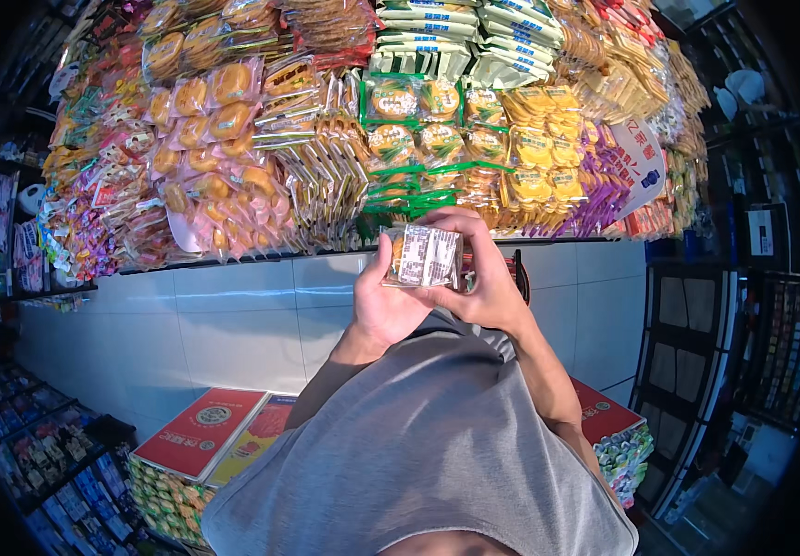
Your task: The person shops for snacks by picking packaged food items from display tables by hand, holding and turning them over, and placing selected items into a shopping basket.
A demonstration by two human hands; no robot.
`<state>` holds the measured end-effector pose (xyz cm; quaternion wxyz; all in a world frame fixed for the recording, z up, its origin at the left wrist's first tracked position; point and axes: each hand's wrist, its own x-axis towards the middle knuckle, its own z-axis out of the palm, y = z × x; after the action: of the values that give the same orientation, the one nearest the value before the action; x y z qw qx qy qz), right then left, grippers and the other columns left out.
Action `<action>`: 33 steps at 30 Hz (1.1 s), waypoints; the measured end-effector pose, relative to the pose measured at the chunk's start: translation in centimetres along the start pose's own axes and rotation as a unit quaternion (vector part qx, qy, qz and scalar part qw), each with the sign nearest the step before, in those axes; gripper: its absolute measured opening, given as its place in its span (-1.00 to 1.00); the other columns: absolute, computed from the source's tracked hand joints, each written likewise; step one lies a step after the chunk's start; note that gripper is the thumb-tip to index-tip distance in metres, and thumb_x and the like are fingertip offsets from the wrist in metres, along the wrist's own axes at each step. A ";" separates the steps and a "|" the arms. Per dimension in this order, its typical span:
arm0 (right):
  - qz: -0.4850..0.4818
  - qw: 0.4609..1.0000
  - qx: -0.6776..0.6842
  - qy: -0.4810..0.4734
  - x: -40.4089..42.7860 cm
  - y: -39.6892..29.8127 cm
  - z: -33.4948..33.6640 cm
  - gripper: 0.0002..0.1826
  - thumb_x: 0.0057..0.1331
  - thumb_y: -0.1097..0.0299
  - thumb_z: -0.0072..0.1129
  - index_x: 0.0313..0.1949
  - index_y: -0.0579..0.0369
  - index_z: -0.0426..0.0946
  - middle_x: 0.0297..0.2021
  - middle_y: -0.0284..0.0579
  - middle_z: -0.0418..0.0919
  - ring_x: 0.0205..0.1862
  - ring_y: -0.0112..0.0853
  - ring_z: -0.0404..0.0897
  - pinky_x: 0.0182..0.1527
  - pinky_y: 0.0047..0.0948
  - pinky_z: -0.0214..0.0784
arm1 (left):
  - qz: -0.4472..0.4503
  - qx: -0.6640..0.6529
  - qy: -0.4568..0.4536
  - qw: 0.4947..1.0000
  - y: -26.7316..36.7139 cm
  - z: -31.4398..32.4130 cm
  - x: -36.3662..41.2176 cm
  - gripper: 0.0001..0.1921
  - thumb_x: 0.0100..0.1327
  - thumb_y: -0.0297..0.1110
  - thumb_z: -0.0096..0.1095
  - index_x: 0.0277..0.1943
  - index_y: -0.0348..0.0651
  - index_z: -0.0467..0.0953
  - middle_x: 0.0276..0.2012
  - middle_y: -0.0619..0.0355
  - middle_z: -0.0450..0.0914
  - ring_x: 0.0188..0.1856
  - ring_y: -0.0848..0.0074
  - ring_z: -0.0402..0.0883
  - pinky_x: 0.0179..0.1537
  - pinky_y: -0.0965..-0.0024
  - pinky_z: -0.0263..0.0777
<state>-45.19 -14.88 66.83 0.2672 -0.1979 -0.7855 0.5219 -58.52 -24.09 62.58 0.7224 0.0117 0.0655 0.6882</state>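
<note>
Both of my hands hold a small stack of clear-wrapped biscuits (427,256) in front of my body, with printed labels facing up. My left hand (389,299) supports the stack from below and the left, its thumb along the side. Curled around the right side and far edge are the fingers of my right hand (480,267). Just beyond the hands lie green-edged biscuit packs (393,142). Yellow biscuit packs (532,147) lie to their right, and wrapped small cakes (231,121) to the left.
Purple-wrapped packs (605,174) and an oval sign (639,167) occupy the display's right part; colourful wrapped sweets (87,208) fill its left end. Red printed boards (205,431) sit above more packets beside me. Stocked shelves (52,452) stand left, a dark rack (681,347) right.
</note>
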 end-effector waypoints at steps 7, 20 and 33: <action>-0.108 0.955 -0.274 -0.025 0.6 -2.0 -0.7 -0.37 0.05 0.36 0.46 0.17 0.00 0.51 0.17 -0.04 0.44 0.23 -0.04 0.36 0.25 -0.06 0.20 | 0.017 0.017 0.063 0.998 0.8 -0.3 -0.3 -0.48 0.52 0.06 -0.16 0.31 -0.13 0.33 0.16 0.06 0.53 0.18 0.23 0.56 0.17 0.03 0.48; -0.033 0.965 -0.254 0.046 1.7 -2.4 -1.0 -0.70 0.32 0.41 0.23 0.02 0.21 0.54 -0.13 0.06 0.59 -0.16 -0.07 0.58 -0.08 -0.22 0.41 | 0.039 0.022 0.055 0.997 1.3 -1.9 -0.4 -0.55 0.51 -0.03 -0.06 0.35 0.06 0.29 0.25 0.11 0.48 0.28 0.26 0.48 0.23 0.03 0.44; 0.111 0.986 0.028 0.117 1.8 -0.4 0.1 -0.76 0.48 0.32 0.12 -0.07 0.29 0.58 -0.46 -0.29 0.55 -0.40 -0.65 0.44 -0.38 -0.56 0.33 | -0.043 0.093 0.056 0.993 0.9 -1.3 -0.5 -0.35 0.49 0.28 -0.28 0.36 -0.03 0.29 0.22 0.08 0.51 0.19 0.26 0.55 0.10 0.04 0.52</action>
<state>-46.68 -14.01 67.52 0.3031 -0.3362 -0.7068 0.5436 -59.59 -24.67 61.46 0.7422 0.0370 0.1699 0.6472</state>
